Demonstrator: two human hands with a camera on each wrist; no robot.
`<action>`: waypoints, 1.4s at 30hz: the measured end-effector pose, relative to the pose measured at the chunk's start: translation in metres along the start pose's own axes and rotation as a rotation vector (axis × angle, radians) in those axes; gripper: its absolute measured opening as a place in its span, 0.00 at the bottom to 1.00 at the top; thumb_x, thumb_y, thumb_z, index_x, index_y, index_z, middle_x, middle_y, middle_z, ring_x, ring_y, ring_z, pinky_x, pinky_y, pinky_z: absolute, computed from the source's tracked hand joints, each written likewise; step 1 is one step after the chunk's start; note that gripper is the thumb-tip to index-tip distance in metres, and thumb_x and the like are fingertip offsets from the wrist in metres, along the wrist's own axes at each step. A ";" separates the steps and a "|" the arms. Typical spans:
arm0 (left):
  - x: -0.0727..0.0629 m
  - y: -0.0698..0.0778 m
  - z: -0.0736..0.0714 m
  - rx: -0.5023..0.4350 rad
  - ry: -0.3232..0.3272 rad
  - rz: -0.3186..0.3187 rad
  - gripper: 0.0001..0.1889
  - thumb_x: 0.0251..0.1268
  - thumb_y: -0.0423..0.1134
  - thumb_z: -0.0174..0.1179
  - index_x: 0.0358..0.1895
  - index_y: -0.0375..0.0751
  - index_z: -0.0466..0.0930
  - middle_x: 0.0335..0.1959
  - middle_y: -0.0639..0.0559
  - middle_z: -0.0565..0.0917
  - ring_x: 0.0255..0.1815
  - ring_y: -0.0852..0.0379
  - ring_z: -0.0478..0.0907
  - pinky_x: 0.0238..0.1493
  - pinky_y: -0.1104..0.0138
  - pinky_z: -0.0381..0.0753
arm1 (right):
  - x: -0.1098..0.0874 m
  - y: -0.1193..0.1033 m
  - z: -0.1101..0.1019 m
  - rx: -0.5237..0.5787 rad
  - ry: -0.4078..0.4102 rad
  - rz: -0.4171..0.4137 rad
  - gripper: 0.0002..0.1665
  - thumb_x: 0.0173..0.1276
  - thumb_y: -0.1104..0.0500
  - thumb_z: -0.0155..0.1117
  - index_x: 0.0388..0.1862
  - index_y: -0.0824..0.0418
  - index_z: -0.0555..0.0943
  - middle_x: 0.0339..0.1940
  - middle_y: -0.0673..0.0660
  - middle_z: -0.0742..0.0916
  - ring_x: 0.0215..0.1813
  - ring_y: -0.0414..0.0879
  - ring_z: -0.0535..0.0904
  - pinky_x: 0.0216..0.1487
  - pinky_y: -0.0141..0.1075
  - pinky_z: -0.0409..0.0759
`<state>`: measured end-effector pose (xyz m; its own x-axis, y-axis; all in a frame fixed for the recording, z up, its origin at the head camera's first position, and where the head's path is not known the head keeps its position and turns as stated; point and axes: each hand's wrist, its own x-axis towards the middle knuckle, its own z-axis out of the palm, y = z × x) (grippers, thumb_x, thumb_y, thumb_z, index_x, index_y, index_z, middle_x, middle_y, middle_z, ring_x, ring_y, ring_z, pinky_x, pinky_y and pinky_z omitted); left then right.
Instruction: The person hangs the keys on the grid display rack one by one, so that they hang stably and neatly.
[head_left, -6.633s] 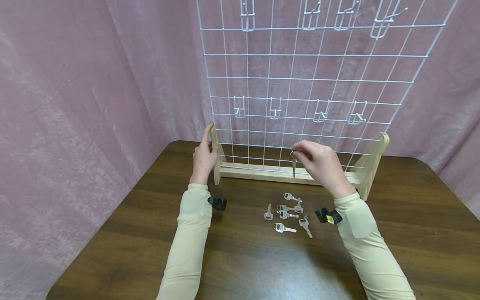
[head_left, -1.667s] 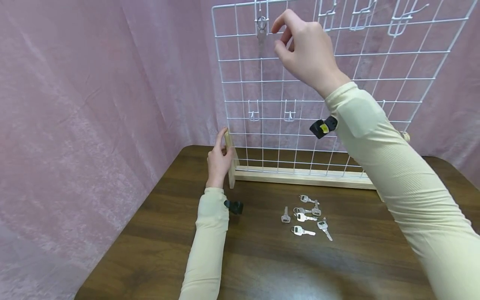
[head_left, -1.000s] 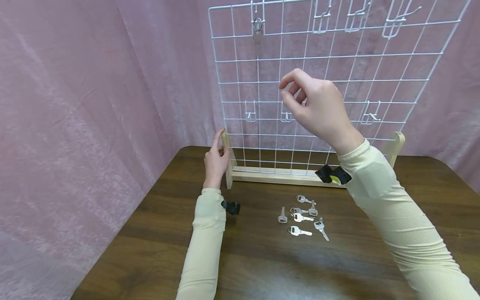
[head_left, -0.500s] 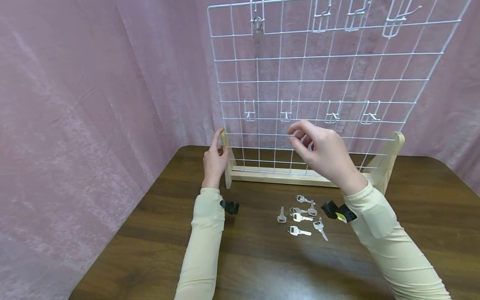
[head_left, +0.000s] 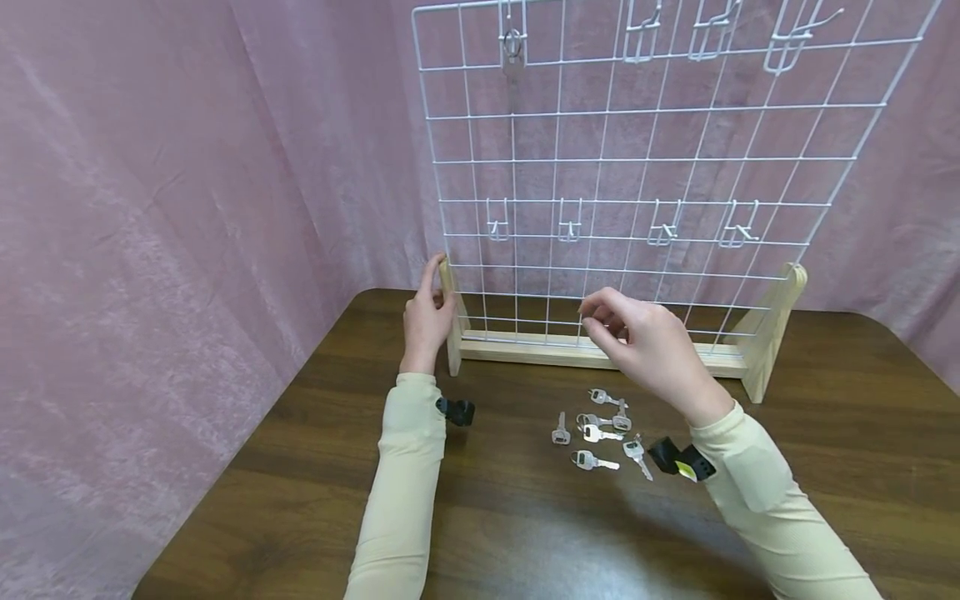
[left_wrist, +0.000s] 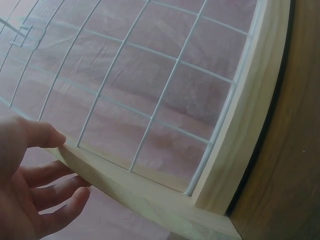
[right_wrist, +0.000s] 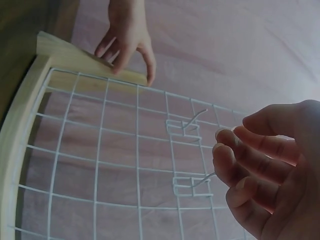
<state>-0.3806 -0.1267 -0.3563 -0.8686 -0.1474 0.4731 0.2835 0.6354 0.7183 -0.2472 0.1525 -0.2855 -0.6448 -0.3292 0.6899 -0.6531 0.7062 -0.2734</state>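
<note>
One key (head_left: 513, 63) hung on the wire grid (head_left: 600, 159), upper left; seven keys (head_left: 603, 434) left on the table (head_left: 487, 508). My left hand (head_left: 427, 321) grips the stand (head_left: 453, 342); my relaxed right hand (head_left: 651, 343) is empty.

A: Where does the light strike?
B: Glare whitens the tabletop (head_left: 581, 575) well below the right hand (head_left: 648, 337), a soft shadow falling between.
A: And the wrist views?
B: Dimmer and hazy, the pink curtain (right_wrist: 235, 50) soft behind the left hand (right_wrist: 131, 37).
</note>
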 end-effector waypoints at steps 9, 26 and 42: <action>0.000 -0.002 0.002 0.014 -0.007 0.005 0.31 0.66 0.36 0.54 0.70 0.68 0.60 0.38 0.43 0.88 0.33 0.45 0.85 0.35 0.52 0.80 | -0.008 0.009 0.008 0.037 -0.076 0.068 0.05 0.66 0.65 0.62 0.39 0.57 0.81 0.27 0.49 0.88 0.26 0.38 0.79 0.29 0.31 0.71; 0.002 0.000 0.001 0.021 -0.006 0.005 0.31 0.66 0.36 0.51 0.70 0.68 0.60 0.39 0.42 0.88 0.34 0.44 0.85 0.35 0.52 0.80 | -0.010 0.022 0.015 0.032 -0.451 0.100 0.04 0.68 0.59 0.60 0.38 0.55 0.81 0.28 0.49 0.87 0.31 0.38 0.81 0.34 0.35 0.77; 0.001 0.002 0.002 0.041 -0.008 -0.007 0.32 0.67 0.37 0.51 0.71 0.68 0.58 0.40 0.43 0.88 0.29 0.45 0.83 0.30 0.55 0.77 | -0.030 0.044 0.074 -0.101 -0.943 0.114 0.13 0.58 0.53 0.69 0.20 0.51 0.75 0.20 0.43 0.76 0.24 0.36 0.69 0.24 0.31 0.65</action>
<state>-0.3818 -0.1242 -0.3557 -0.8739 -0.1461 0.4636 0.2603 0.6648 0.7002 -0.2855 0.1468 -0.3681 -0.7859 -0.5934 -0.1739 -0.5574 0.8016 -0.2165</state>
